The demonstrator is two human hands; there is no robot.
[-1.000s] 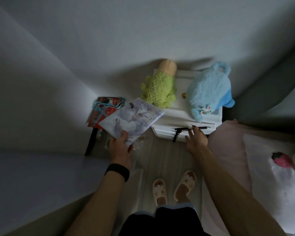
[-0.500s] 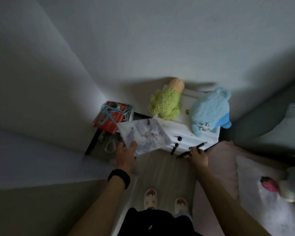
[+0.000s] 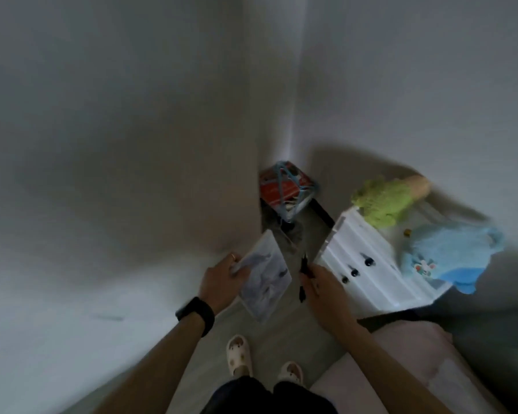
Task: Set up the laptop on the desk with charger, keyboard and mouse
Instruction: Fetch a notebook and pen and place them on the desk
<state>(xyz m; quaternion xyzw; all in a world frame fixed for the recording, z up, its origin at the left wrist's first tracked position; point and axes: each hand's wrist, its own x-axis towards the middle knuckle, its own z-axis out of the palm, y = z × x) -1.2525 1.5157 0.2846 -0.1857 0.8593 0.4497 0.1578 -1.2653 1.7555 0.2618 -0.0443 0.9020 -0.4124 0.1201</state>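
No laptop, charger, keyboard or mouse shows in this dim, blurred view. My left hand [image 3: 222, 277], with a black band on its wrist, grips a thin grey-and-white illustrated booklet [image 3: 263, 280] by its left edge, held over the floor. My right hand [image 3: 319, 282] is closed around a black pen [image 3: 303, 276] just left of the white drawer unit [image 3: 368, 276]. Both hands are close together in front of me, above my feet in pale slippers.
Green plush toy [image 3: 380, 201] and blue plush toy [image 3: 449, 252] lie on the drawer unit. A red box with blue hangers [image 3: 284, 186] stands in the wall corner. Pink bedding [image 3: 416, 363] fills the lower right. Walls close in at left and behind.
The view has swung left, so the drawer unit now sits at the right. My right hand has lifted the pen off the unit. The booklet has come away from the unit toward me.
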